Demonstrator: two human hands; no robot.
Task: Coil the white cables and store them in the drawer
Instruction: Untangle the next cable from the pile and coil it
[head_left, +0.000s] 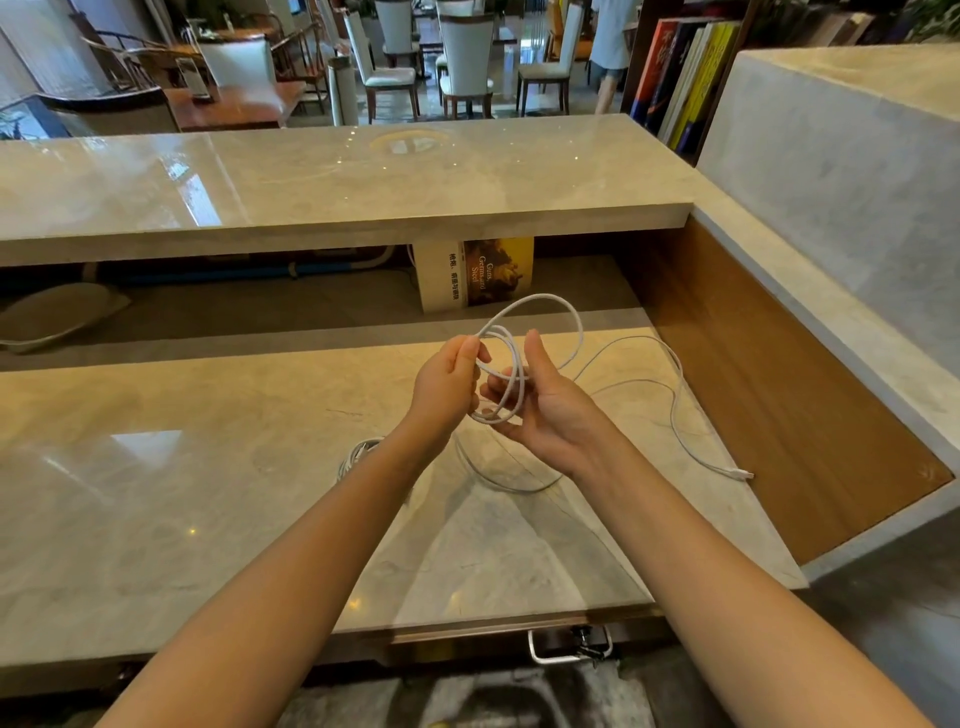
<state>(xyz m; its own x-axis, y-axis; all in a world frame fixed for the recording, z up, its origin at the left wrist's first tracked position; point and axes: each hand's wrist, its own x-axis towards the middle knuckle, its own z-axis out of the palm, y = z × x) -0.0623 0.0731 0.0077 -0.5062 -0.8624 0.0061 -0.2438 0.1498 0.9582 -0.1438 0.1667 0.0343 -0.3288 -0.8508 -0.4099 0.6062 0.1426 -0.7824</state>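
Forearms come in from the near edge: left hand (449, 382) pinches the white cable (543, 295) loops, and right hand (545, 410) curls round them above the desk (208, 467). The loose tail (737, 473) trails off right. My guess is a slack grip lets the loops spring apart.

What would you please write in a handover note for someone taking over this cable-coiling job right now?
Hands: the left hand pinches the loops of the white cable; the right hand holds the same loops from below.
Things: the cable's tail trails right across the counter, with its plug near the edge. A second white bundle lies by the left forearm.
Done: a few loops wound.
Left: wind in the tail, then store the cables in the drawer.
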